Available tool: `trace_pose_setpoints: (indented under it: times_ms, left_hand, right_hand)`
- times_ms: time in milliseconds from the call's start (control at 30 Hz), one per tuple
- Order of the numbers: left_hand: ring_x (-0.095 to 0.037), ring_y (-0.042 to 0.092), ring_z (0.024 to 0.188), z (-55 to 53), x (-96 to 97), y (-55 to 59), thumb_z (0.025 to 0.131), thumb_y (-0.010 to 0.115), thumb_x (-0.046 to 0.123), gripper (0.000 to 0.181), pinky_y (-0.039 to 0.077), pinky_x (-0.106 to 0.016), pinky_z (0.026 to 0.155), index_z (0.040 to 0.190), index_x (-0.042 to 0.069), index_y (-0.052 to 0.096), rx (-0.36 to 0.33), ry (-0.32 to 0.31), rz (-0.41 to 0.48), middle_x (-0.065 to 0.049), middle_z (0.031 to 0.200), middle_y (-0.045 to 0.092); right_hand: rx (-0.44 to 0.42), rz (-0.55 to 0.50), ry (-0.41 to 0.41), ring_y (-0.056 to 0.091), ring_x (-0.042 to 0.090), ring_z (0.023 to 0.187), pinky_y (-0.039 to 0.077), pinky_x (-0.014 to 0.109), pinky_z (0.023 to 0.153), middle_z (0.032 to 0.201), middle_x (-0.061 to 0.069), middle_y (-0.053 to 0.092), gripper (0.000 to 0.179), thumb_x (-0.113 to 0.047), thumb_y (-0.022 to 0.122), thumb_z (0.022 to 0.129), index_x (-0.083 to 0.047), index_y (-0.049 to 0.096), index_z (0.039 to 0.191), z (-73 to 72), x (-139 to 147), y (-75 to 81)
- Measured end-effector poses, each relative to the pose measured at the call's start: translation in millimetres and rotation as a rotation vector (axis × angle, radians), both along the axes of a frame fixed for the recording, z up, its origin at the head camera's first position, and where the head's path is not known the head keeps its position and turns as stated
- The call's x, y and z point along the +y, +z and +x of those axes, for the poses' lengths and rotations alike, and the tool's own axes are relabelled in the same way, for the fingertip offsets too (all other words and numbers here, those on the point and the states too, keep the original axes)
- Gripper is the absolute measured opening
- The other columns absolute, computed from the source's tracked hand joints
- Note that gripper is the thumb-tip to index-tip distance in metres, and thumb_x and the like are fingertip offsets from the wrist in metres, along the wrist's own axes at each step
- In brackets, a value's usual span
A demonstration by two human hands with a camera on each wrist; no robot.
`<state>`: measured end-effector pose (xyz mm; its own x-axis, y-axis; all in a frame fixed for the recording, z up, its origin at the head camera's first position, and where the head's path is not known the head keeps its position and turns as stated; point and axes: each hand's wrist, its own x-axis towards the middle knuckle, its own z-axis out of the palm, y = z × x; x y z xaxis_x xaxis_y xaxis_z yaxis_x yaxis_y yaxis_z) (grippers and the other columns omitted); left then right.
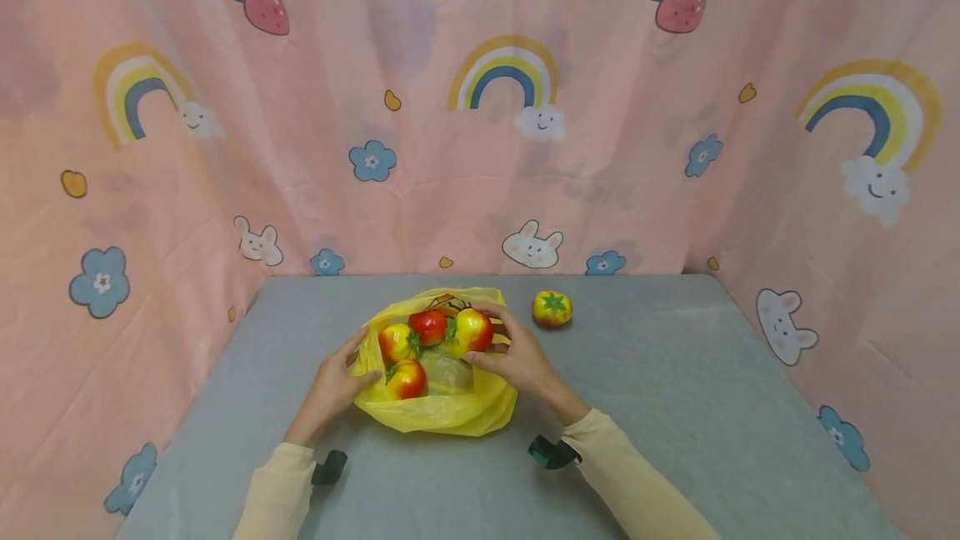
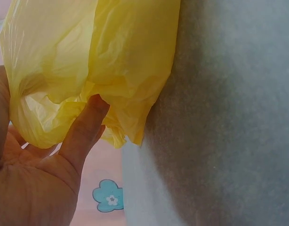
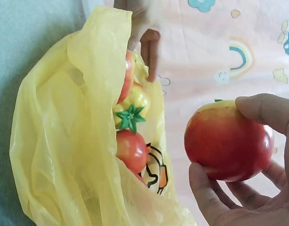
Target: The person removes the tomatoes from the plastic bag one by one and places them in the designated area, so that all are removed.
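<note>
A yellow plastic bag (image 1: 442, 415) lies with its mouth spread on the table. Inside are a yellow-and-red tomato (image 1: 397, 343), a redder tomato (image 1: 428, 327) and an orange-red tomato (image 1: 407, 380), all with green leafy tops. My right hand (image 1: 517, 357) grips another red-and-yellow tomato (image 3: 229, 141) between thumb and fingers, over the right part of the bag's mouth. At the bag's left side, my left hand (image 1: 333, 382) holds the plastic rim, thumb on one side and fingers on the other. The left fingertips are partly hidden by the bag.
One yellow-and-red tomato (image 1: 552, 308) sits on the grey table (image 1: 675, 407), right of the bag and near the back edge. A pink patterned curtain (image 1: 420, 215) hangs behind and along both sides of the table. Dark devices are worn at both wrists.
</note>
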<state>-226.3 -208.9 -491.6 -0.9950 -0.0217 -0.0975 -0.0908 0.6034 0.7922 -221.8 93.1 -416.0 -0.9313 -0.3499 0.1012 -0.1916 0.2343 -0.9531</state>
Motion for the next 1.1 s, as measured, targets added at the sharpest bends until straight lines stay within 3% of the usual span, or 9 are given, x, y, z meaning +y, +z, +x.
trace_pose_setpoints:
  times_ms: [300, 500, 700, 833, 1100]
  left_hand:
    - [-0.046, 0.035, 0.142, -1.1, -0.4, 1.5, 0.088, 0.071, 0.014, 0.080, 0.034, -0.058, 0.113, 0.156, 0.019, 0.030, -0.006, -0.004, 0.005, -0.018, 0.159, 0.031]
    - [-0.046, 0.038, 0.140, -0.8, 0.0, 2.4, 0.088, 0.071, 0.014, 0.079, 0.036, -0.057, 0.112, 0.155, 0.017, 0.030, 0.014, -0.015, 0.004, -0.020, 0.158, 0.033]
    - [-0.046, 0.039, 0.140, -1.2, 0.3, 4.4, 0.087, 0.072, 0.014, 0.080, 0.037, -0.056, 0.112, 0.156, 0.017, 0.030, 0.003, -0.015, 0.004, -0.021, 0.158, 0.033]
    - [-0.046, 0.038, 0.140, -3.5, -0.5, 5.7, 0.088, 0.071, 0.014, 0.080, 0.037, -0.056, 0.112, 0.156, 0.017, 0.029, 0.008, -0.012, 0.006, -0.021, 0.157, 0.034]
    - [-0.045, 0.039, 0.140, -3.2, -1.7, 2.2, 0.088, 0.071, 0.012, 0.080, 0.038, -0.054, 0.112, 0.156, 0.016, 0.029, 0.016, -0.024, 0.020, -0.018, 0.159, 0.031]
  right_hand:
    - [-0.010, 0.048, -0.022, 0.050, 0.037, 0.129, 0.048, 0.050, 0.106, 0.145, 0.018, 0.044, 0.068, -0.003, 0.075, 0.083, -0.003, 0.039, 0.140, -0.2, 8, 3.7]
    - [-0.019, 0.023, -0.030, 0.052, 0.040, 0.126, 0.047, 0.054, 0.104, 0.145, 0.020, 0.043, 0.070, -0.002, 0.075, 0.083, -0.002, 0.037, 0.142, 1.2, 12, 2.2]
    - [-0.038, 0.048, -0.062, 0.051, 0.038, 0.127, 0.049, 0.050, 0.104, 0.145, 0.019, 0.041, 0.073, -0.005, 0.076, 0.083, -0.009, 0.035, 0.144, 1.6, 17, 2.1]
    - [-0.007, 0.079, -0.079, 0.050, 0.038, 0.128, 0.050, 0.048, 0.104, 0.146, 0.020, 0.040, 0.077, -0.007, 0.075, 0.084, -0.011, 0.034, 0.149, -1.2, 20, 1.9]
    - [0.032, 0.075, -0.097, 0.053, 0.035, 0.122, 0.052, 0.048, 0.101, 0.143, 0.016, 0.047, 0.073, -0.010, 0.077, 0.083, -0.011, 0.040, 0.146, -20.0, 31, -29.8]
